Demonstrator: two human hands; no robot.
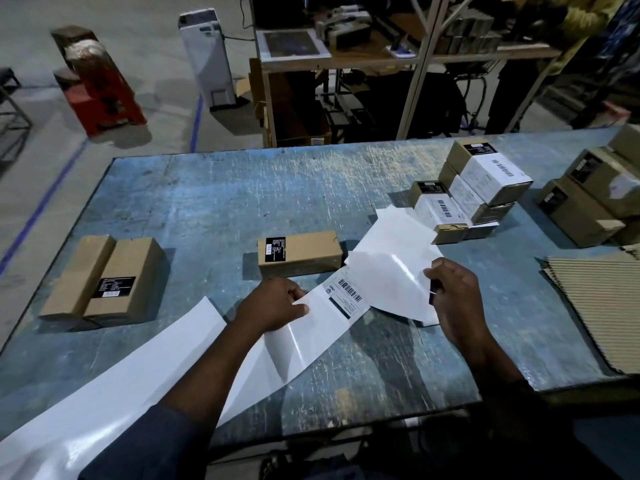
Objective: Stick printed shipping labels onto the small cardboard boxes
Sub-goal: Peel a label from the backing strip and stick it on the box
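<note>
Head view: label strip point(343, 297) (tail off table edge point(346, 410)) beside box point(301, 252)

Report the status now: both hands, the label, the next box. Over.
Left hand pinches label strip beside printed label. Right hand grips glossy white sheet. Cardboard box just behind, no shipping label yet. Nothing in the way.

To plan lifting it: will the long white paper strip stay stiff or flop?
Probably floppy: the paper strip curves and runs past the table edge. Likely slippery, since its surface shines. It looks thin, so probably light.
</note>
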